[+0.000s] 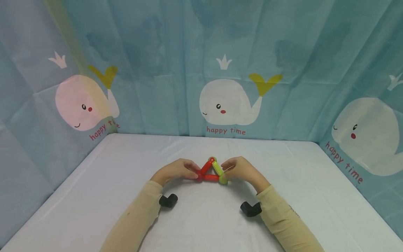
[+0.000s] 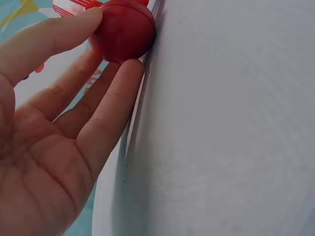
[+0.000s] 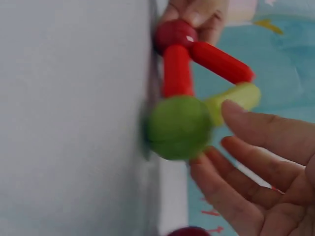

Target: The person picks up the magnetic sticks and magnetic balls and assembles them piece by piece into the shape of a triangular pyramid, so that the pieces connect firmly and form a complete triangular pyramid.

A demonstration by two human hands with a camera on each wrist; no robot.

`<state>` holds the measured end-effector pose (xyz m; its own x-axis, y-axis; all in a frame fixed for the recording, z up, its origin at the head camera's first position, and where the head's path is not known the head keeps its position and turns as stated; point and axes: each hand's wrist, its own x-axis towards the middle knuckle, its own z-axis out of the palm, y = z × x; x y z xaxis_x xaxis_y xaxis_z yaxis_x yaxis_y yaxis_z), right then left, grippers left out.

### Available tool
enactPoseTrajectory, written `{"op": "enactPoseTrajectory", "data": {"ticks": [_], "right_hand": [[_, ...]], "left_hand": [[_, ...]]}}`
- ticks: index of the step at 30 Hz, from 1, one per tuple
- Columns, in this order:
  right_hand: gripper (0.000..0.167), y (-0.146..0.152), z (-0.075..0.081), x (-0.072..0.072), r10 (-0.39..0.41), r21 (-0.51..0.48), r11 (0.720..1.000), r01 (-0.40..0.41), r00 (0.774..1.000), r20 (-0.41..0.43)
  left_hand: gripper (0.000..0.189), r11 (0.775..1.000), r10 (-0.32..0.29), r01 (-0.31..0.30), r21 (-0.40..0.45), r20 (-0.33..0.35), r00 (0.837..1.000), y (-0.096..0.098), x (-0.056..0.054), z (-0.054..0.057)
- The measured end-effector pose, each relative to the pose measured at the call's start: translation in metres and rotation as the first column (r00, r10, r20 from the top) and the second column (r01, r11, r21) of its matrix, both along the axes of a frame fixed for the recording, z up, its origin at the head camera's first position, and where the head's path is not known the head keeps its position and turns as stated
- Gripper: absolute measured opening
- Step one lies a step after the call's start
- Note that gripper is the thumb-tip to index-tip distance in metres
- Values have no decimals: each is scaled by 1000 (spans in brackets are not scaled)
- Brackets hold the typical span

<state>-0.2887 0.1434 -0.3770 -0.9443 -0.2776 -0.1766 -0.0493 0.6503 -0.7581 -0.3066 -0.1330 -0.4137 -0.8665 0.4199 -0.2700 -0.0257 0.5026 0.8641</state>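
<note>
Magnetic-looking rods and balls form a small triangle on the table. My left hand (image 1: 179, 170) pinches the red ball (image 2: 125, 32) at its left corner, thumb on one side and fingertips on the other. A red rod (image 1: 211, 177) runs along the front to the green ball (image 3: 178, 128) at the right corner. Another red rod (image 3: 221, 62) and a yellow-green rod (image 3: 234, 102) meet at the far corner. The right hand (image 1: 240, 171) is beside the green ball, its fingers loosely extended; one fingertip is right at the ball and the thumb tip overlaps the yellow-green rod.
The white-covered table (image 1: 195, 217) ends at a blue whale-print curtain (image 1: 157, 105). Black wrist devices (image 1: 251, 209) stick out inward from both sleeves. A dark red rounded thing (image 3: 189, 231) shows at the bottom of the right wrist view.
</note>
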Motion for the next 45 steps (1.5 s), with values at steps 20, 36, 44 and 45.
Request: {"op": "enactPoseTrajectory", "data": {"ticks": [20,36,44,45], "right_hand": [[46,61,3,-11,-154,51,987,150,984,85],[42,60,-4,-7,-144,-52,986,156,973,183],[37,57,-5,-9,-118,-44,991,127,978,174],[37,56,-5,-10,-109,-42,992,118,979,170]], "left_hand": [[29,1000,-8,8,8,-19,1000,-3,0,2],[28,999,-35,35,22,-29,999,0,4,1],[29,999,-22,23,22,-25,999,-2,5,2],[28,1000,-17,18,20,-23,1000,-2,5,2]]}}
